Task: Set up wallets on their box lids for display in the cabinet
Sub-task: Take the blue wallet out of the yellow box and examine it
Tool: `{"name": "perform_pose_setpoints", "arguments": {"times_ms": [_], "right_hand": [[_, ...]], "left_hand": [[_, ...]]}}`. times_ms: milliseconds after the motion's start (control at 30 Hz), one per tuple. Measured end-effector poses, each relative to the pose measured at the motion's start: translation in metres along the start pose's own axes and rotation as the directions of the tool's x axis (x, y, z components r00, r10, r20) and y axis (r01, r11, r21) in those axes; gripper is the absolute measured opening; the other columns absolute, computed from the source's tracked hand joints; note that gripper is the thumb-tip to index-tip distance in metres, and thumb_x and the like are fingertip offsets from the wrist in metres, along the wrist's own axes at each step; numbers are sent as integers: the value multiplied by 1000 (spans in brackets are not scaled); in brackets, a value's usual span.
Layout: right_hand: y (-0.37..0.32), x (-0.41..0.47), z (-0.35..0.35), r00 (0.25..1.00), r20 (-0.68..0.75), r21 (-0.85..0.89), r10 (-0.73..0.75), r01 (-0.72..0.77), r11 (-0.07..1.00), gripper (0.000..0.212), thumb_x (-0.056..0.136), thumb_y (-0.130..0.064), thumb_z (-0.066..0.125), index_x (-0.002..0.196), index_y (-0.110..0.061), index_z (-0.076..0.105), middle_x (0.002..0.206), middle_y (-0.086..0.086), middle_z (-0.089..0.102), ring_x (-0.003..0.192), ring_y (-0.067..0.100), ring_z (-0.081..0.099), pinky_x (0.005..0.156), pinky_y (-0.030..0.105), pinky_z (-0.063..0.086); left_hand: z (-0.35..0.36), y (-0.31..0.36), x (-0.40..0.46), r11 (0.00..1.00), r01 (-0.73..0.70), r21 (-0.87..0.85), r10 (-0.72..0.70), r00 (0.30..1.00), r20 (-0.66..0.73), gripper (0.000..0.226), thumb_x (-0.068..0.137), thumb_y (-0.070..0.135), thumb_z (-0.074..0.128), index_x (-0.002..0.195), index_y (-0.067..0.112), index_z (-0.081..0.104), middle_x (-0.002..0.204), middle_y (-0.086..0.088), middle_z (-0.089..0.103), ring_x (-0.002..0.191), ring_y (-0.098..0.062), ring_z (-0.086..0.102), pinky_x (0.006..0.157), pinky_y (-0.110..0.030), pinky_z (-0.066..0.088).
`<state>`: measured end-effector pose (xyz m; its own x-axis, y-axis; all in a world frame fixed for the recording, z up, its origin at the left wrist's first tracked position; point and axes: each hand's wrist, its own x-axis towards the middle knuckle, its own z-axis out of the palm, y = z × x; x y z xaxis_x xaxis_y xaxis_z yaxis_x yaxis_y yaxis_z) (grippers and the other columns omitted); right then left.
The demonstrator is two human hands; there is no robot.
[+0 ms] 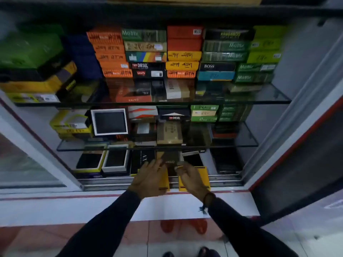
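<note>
1. A person is reaching both hands into the lowest cabinet shelf (222,178), where a dark wallet (169,161) is lying on a yellow box lid (204,179).
2. The left hand (148,179) is resting with its fingers spread at the wallet's left edge.
3. The right hand (191,179), equally near, is pinching its right edge.
4. The wallet's long axis is running away from the person.

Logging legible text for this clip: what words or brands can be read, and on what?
"DIESEL": black box, top shelf.
"Levi's": red tag on the box below.
"BOSS": black box, top shelf.
"Metrix", apparently: green boxes.
"DIESEL": black box, middle shelf.
Handwriting on orange boxes and yellow boxes: unreadable.
Print on the wallet at the hands: blurred.
</note>
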<state>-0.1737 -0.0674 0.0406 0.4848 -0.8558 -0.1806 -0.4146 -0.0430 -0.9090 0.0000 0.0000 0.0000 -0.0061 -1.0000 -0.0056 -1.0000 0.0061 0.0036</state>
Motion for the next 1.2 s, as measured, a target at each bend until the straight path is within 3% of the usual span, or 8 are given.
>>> {"name": "perform_pose_setpoints", "arguments": {"times_ms": [100,233,367,467,533,633,833,1200], "right_hand": [[14,20,24,955,151,179,254,-279,944,20,101,-26,49,92,-17,65,91,5,64,87,24,58,82,34,45],[26,40,43,882,203,136,426,-456,879,42,100,-32,46,127,-3,60,126,21,64,119,40,61,98,43,52],[31,51,49,905,118,1,408,-411,912,32,98,-29,50,97,-4,70,104,22,71,104,43,67,94,53,55],[30,53,49,939,32,-118,342,-337,934,26,91,-17,58,67,-17,68,81,11,73,84,31,72,77,40,61],[28,54,45,953,-59,-202,297,-303,931,17,85,-22,66,71,-18,75,73,-1,69,75,17,66,60,23,51],[28,58,38,955,-82,-220,284,-295,930,11,78,-19,75,85,-14,80,86,4,77,82,19,70,72,29,58],[33,56,28,975,-79,-333,207,-221,916,18,81,-24,75,88,-8,80,87,7,78,80,18,70,65,19,49],[29,50,35,980,-84,-309,181,-198,930,19,81,-16,76,95,-5,78,102,10,77,101,24,70,81,23,52]], "left_hand": [[24,-1,15,994,112,-21,-106,977,183,122,52,71,73,152,22,26,152,-8,41,122,-31,48,102,-48,40],[33,0,33,977,186,-101,-161,964,213,123,52,54,85,153,22,23,153,-8,43,127,-33,48,102,-48,43],[18,-14,34,922,195,-335,-143,975,173,129,47,46,89,155,25,24,147,-4,46,125,-30,51,101,-43,48],[2,-36,20,773,246,-585,-171,968,181,122,45,42,94,150,36,31,141,5,46,128,-23,48,104,-47,47],[-6,-54,7,628,256,-735,-169,967,191,118,47,29,98,146,41,34,138,11,47,126,-14,50,98,-36,52],[-11,-79,-21,441,259,-859,-160,965,209,115,53,6,97,140,51,37,130,13,52,117,1,56,78,-19,59],[-5,-95,-63,206,352,-913,-263,919,294,121,49,12,99,144,51,35,140,-1,48,126,-27,55,88,-48,62],[25,-80,-61,219,441,-870,-316,876,365,114,54,-9,94,143,36,38,128,4,57,119,-28,61,82,-45,64]]}}
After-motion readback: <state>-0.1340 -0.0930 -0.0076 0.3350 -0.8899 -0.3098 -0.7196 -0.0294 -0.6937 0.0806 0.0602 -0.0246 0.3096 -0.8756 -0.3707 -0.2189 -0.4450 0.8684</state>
